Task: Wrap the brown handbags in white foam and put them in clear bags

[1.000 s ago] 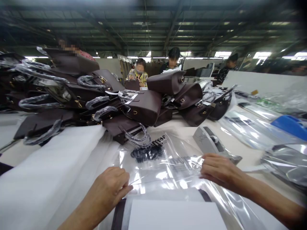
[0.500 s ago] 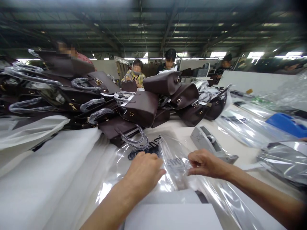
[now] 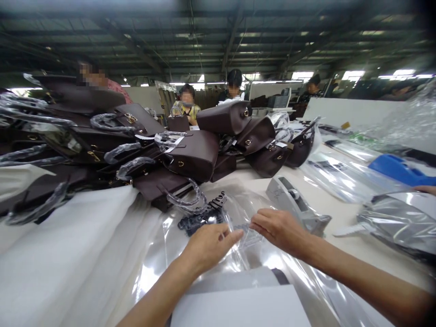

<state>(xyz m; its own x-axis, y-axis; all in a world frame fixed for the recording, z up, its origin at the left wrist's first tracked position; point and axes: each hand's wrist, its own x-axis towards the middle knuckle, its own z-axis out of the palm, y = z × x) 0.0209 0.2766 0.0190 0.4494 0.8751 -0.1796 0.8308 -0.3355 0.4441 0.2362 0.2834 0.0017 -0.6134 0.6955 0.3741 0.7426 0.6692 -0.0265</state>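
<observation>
A clear plastic bag (image 3: 238, 195) with black printing lies spread in front of me. My left hand (image 3: 213, 243) rests over its left part, thumb stretched to the right and apart from the curved fingers, whose tips are partly hidden. On the right, my right hand (image 3: 277, 229) has its fingers pressed together on the bag's film near the faint lettering. The two hands are close, with a narrow gap between them. Nearer to me lie a white board (image 3: 241, 309) and a grey piece (image 3: 235, 280). Just beyond my right hand sits a grey tape dispenser (image 3: 296, 202).
Dark brown handbags (image 3: 194, 152) with wrapped handles are heaped across the back. White foam sheets (image 3: 78, 245) are stacked at left. More clear bags (image 3: 340, 177), a blue dispenser (image 3: 402, 170) and a wrapped item (image 3: 405, 227) lie at right. Several people work beyond.
My right hand has moved left, closer to my left hand. The left hand's fingers have loosened, and its thumb now points further right. The whole view has shifted slightly.
</observation>
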